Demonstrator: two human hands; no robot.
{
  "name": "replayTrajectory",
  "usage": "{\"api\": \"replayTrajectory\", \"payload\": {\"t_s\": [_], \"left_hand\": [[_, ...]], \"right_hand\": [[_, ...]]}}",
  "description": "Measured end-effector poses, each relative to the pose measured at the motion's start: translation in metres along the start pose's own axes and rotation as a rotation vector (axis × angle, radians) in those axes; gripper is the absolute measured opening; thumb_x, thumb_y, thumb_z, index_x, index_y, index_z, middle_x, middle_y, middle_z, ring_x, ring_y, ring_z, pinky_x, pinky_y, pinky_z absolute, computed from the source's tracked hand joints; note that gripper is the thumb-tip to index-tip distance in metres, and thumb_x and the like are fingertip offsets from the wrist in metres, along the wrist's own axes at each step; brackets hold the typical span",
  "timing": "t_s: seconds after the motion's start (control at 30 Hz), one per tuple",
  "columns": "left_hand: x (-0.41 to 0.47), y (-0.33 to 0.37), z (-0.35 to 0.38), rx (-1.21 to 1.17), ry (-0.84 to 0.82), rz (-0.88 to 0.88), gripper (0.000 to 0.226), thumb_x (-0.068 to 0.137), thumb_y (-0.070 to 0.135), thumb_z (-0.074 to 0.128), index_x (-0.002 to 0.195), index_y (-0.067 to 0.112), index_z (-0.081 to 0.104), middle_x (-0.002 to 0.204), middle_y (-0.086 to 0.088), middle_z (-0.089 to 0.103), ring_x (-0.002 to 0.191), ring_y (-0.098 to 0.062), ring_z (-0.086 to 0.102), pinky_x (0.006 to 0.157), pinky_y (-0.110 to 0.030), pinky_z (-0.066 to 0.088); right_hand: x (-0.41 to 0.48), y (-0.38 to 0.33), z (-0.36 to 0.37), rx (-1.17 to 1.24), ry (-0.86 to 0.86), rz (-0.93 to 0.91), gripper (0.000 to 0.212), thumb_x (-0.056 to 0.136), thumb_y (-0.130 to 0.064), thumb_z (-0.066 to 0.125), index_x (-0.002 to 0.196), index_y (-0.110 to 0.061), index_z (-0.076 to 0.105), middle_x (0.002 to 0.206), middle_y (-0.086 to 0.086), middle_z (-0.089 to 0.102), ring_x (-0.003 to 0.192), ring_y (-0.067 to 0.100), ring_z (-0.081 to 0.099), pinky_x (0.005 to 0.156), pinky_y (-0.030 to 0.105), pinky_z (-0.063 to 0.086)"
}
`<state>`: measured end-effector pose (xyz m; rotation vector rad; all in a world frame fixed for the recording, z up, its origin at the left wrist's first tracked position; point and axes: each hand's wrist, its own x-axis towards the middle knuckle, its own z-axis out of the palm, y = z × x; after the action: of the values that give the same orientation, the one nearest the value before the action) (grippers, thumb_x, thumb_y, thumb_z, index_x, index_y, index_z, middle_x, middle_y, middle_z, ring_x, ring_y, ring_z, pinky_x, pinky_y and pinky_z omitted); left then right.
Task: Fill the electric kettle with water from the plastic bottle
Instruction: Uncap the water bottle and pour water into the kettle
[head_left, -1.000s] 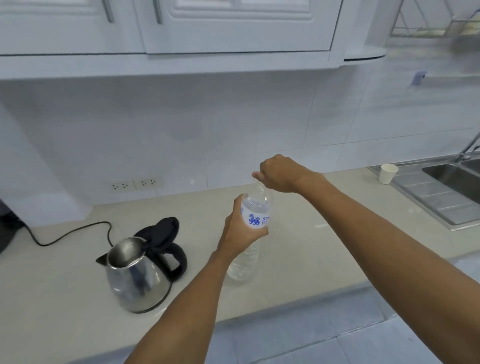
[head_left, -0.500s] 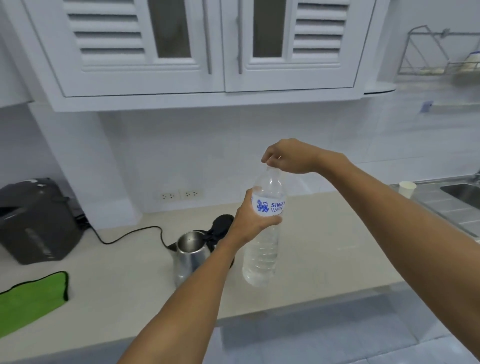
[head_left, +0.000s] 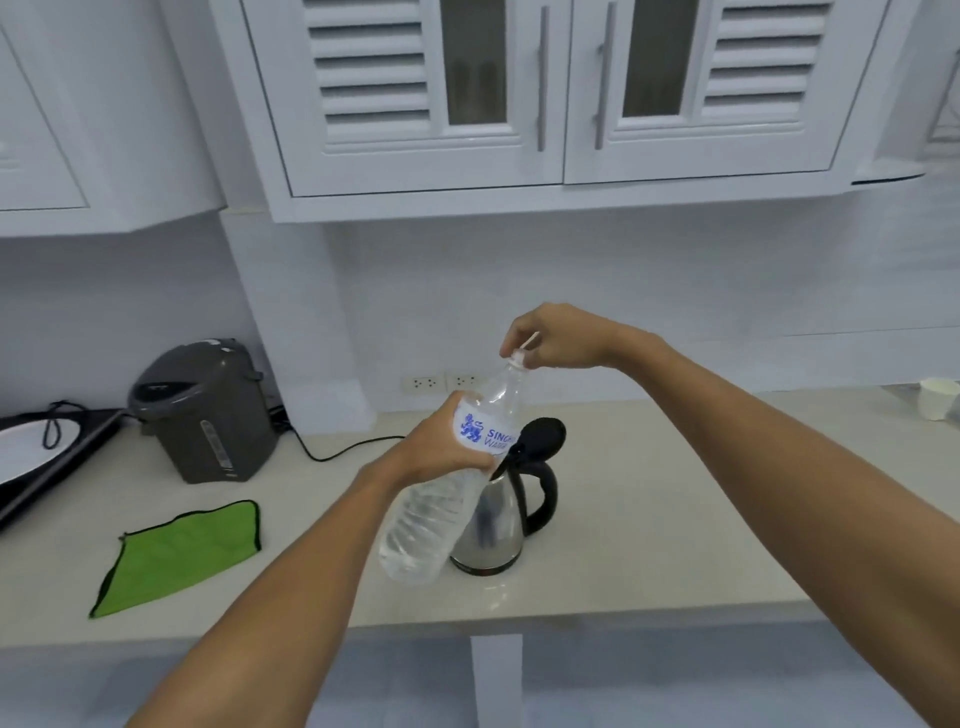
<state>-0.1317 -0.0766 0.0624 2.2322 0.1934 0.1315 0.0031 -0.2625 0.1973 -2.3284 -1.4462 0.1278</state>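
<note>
The left hand (head_left: 447, 449) has its fingers wrapped round the tilted plastic bottle (head_left: 441, 499), held above the worktop (head_left: 649, 561) near its front edge. Behind it stands the electric kettle (head_left: 511, 512), lid up. The right hand (head_left: 558, 338) fingers pinch the cap (head_left: 517, 357) at the bottle's neck.

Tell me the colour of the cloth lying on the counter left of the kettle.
Bright green with a dark edge trim; the cloth shows clearly in the head view.

The beige countertop (head_left: 649, 519) carries the electric kettle (head_left: 498, 525) (lid up), a grey thermo pot (head_left: 208, 410) and a green cloth (head_left: 182, 553).
</note>
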Motion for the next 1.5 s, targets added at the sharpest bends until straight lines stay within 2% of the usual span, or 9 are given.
{"api": "replayTrajectory", "payload": {"t_s": [0.1, 0.33, 0.57, 0.73, 0.87, 1.0, 1.13, 1.3, 1.5], "left_hand": [[-0.013, -0.024, -0.022, 0.070, 0.001, -0.063, 0.087, 0.063, 0.035, 0.092, 0.134, 0.038, 0.043, 0.112, 0.008, 0.068, 0.104, -0.014, 0.070, 0.090, -0.045, 0.062], [-0.028, -0.073, -0.043, 0.237, -0.044, -0.228, 0.099, 0.058, 0.044, 0.091, 0.141, 0.038, 0.037, 0.111, 0.006, 0.068, 0.101, -0.016, 0.069, 0.089, -0.044, 0.060], [-0.018, -0.091, -0.034, 0.407, -0.152, -0.325, 0.101, 0.066, 0.041, 0.086, 0.149, 0.033, 0.028, 0.106, 0.001, 0.066, 0.094, -0.017, 0.064, 0.077, -0.034, 0.056], [-0.006, -0.097, -0.030, 0.479, -0.179, -0.340, 0.090, 0.069, 0.039, 0.087, 0.141, 0.030, 0.034, 0.101, 0.000, 0.066, 0.085, -0.016, 0.064, 0.066, -0.031, 0.052], [0.002, -0.100, -0.030, 0.537, -0.226, -0.353, 0.084, 0.069, 0.038, 0.087, 0.136, 0.029, 0.037, 0.098, -0.001, 0.066, 0.079, -0.016, 0.062, 0.063, -0.029, 0.049], [0.009, -0.099, -0.032, 0.579, -0.245, -0.365, 0.088, 0.068, 0.039, 0.086, 0.139, 0.028, 0.035, 0.098, -0.002, 0.065, 0.078, -0.017, 0.062, 0.068, -0.035, 0.055], [0.014, -0.097, -0.033, 0.607, -0.248, -0.373, 0.094, 0.063, 0.043, 0.085, 0.141, 0.029, 0.034, 0.099, -0.003, 0.066, 0.080, -0.020, 0.064, 0.072, -0.039, 0.059], [0.018, -0.095, -0.034, 0.628, -0.274, -0.368, 0.092, 0.067, 0.037, 0.087, 0.142, 0.027, 0.034, 0.099, -0.003, 0.065, 0.078, -0.018, 0.062, 0.066, -0.034, 0.054], [0.020, -0.093, -0.035, 0.666, -0.294, -0.369, 0.097, 0.069, 0.036, 0.087, 0.147, 0.027, 0.031, 0.097, -0.002, 0.063, 0.079, -0.018, 0.062, 0.071, -0.036, 0.056]], "right_hand": [[0.015, -0.003, 0.026, -0.021, 0.007, -0.015, 0.029, 0.088, -0.005, 0.061, 0.112, -0.017, 0.073, 0.115, -0.005, 0.071, 0.095, 0.007, 0.062, 0.078, 0.016, 0.046], [0.020, 0.024, 0.084, -0.036, -0.017, 0.005, 0.028, 0.091, -0.008, 0.055, 0.112, -0.020, 0.069, 0.118, 0.000, 0.066, 0.105, 0.017, 0.057, 0.084, 0.026, 0.041], [0.011, 0.053, 0.121, -0.064, -0.029, 0.041, 0.033, 0.092, -0.007, 0.050, 0.120, -0.017, 0.065, 0.119, 0.004, 0.065, 0.100, 0.009, 0.045, 0.085, 0.026, 0.039], [0.010, 0.065, 0.124, -0.044, -0.035, 0.057, 0.034, 0.092, -0.007, 0.049, 0.121, -0.015, 0.064, 0.121, 0.005, 0.067, 0.098, 0.010, 0.048, 0.084, 0.025, 0.040], [0.009, 0.073, 0.125, -0.031, -0.044, 0.070, 0.034, 0.092, -0.007, 0.049, 0.121, -0.016, 0.064, 0.122, 0.005, 0.067, 0.109, 0.016, 0.055, 0.085, 0.026, 0.041], [0.010, 0.080, 0.129, -0.024, -0.054, 0.089, 0.035, 0.091, -0.007, 0.048, 0.121, -0.016, 0.063, 0.122, 0.005, 0.067, 0.113, 0.019, 0.057, 0.085, 0.026, 0.042], [0.012, 0.085, 0.132, -0.015, -0.068, 0.094, 0.035, 0.090, -0.008, 0.048, 0.121, -0.018, 0.063, 0.121, 0.005, 0.067, 0.108, 0.018, 0.057, 0.087, 0.029, 0.047], [0.015, 0.087, 0.137, -0.012, -0.061, 0.088, 0.034, 0.090, -0.008, 0.049, 0.120, -0.018, 0.062, 0.119, 0.004, 0.066, 0.100, 0.012, 0.050, 0.084, 0.027, 0.042], [0.013, 0.087, 0.150, -0.013, -0.084, 0.097, 0.033, 0.091, -0.011, 0.046, 0.119, -0.020, 0.061, 0.113, 0.004, 0.067, 0.103, 0.019, 0.051, 0.089, 0.037, 0.048]]}}
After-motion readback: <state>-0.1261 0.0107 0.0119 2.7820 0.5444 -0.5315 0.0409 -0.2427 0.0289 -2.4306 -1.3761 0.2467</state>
